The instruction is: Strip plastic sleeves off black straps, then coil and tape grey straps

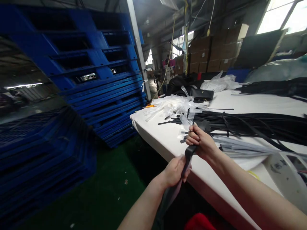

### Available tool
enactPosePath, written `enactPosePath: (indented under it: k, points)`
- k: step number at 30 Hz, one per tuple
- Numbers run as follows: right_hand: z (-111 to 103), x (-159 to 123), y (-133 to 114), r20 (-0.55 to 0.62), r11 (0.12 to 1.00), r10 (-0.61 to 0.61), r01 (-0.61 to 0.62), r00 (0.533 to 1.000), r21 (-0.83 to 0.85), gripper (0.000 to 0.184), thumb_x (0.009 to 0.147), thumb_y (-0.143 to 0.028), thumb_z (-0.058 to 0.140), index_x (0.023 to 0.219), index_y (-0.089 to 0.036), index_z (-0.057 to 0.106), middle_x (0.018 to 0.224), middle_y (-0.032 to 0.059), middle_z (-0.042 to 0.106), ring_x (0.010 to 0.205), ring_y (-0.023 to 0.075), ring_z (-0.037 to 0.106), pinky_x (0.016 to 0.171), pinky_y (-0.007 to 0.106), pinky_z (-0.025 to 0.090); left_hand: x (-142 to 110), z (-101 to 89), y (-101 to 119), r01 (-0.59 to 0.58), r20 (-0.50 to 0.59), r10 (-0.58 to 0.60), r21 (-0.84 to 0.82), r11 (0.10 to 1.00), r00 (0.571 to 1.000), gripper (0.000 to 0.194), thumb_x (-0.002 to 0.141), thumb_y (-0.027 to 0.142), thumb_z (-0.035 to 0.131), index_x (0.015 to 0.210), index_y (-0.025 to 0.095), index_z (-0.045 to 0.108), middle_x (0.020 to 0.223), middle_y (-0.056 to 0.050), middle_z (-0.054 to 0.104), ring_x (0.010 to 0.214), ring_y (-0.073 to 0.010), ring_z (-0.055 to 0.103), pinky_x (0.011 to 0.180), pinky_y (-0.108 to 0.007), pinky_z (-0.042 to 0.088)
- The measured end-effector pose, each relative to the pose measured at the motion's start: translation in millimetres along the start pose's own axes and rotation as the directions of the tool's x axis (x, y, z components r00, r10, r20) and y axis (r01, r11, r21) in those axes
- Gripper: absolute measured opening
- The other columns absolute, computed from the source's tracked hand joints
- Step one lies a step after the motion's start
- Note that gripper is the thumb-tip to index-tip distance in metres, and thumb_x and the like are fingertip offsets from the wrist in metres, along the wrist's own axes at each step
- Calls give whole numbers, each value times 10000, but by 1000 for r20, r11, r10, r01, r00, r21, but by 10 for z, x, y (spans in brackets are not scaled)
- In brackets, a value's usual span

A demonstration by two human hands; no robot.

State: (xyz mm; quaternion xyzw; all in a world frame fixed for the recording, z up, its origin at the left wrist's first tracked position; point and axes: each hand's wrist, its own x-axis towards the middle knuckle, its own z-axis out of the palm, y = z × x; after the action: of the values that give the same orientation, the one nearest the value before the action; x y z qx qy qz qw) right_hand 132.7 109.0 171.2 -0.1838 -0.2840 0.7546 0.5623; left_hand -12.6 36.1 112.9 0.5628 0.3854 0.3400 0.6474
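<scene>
A flat black strap (188, 154) runs between my two hands at the near edge of the white-covered table (155, 135). My left hand (176, 171) is closed around its lower stretch, and from there the strap hangs down toward the floor. Higher up and to the right, my right hand (200, 142) makes a fist on the strap, whose end sticks out past the knuckles. Just beyond the fist lie a clear plastic strip (188, 118) and a long bundle of black straps (251, 123). Part of the strap is hidden by my fingers.
Tall stacks of blue pallets (110, 108) stand left of the table beside a metal post (139, 48). White plastic strips (168, 105) are heaped at the table's far left corner, near a black bag (201, 95). A white box (285, 175) sits at the right.
</scene>
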Motion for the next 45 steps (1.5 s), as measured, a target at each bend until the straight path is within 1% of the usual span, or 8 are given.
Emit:
enactPosePath:
  k: [4,11,14,18,22,29,37,45]
  points:
    - [424,62,-364,89,994,-52,60,995,-88,222,907,-347,608,769,-182,551,449,-114,223,353,35,173,384,175,286,112,16,476,-138,8,137,23,990,990,643,842,769,336,817,153,520,490,41,455,370,-92,428,378,-213,326]
    - [1028,255,-1265,288,977,-24,83,957,-195,211,930,-301,538,760,-178,562,461,-105,191,357,41,148,379,182,256,160,91,972,-315,70,315,-24,949,946,643,832,773,362,837,151,526,508,32,482,394,-97,462,402,-216,347]
    - [1139,248,-1309,347,958,-45,139,937,-250,222,909,-317,562,746,-167,577,440,-107,190,357,44,130,375,184,232,174,118,1173,-346,98,348,-37,937,932,655,827,780,358,810,148,530,496,25,487,390,-101,471,392,-215,351]
    - [1201,89,-1040,394,950,-2,125,919,-286,249,877,-367,610,728,-170,577,434,-107,201,364,46,124,378,187,213,197,145,1377,-390,67,392,-42,920,917,649,832,776,356,809,151,532,475,27,489,365,-101,456,380,-216,348]
    - [1225,-14,-907,387,950,60,67,920,-306,263,869,-380,622,726,-164,578,454,-98,229,385,47,175,405,180,247,178,171,1367,-408,16,409,-63,911,912,660,811,794,376,788,153,528,454,31,472,347,-92,431,366,-211,322]
    - [1277,96,-1335,402,932,-128,248,907,-263,233,869,-339,645,735,-162,576,464,-110,204,404,50,115,408,185,217,143,198,956,-334,-23,334,-18,942,942,705,770,831,386,784,141,531,495,32,486,320,-78,428,317,-194,288]
    - [1365,-147,-893,467,922,-6,186,884,-340,305,865,-438,645,747,-171,560,499,-105,211,431,49,162,437,190,195,71,233,1409,-477,-54,475,-46,877,878,657,813,791,379,791,151,522,482,32,477,345,-86,438,348,-197,324]
    - [1456,-157,-1337,406,868,-242,384,881,-316,291,784,-396,749,750,-152,595,541,-88,263,473,55,220,453,190,261,71,348,1260,-442,-95,448,77,894,889,678,782,834,336,754,173,480,429,74,391,311,-63,335,321,-195,229]
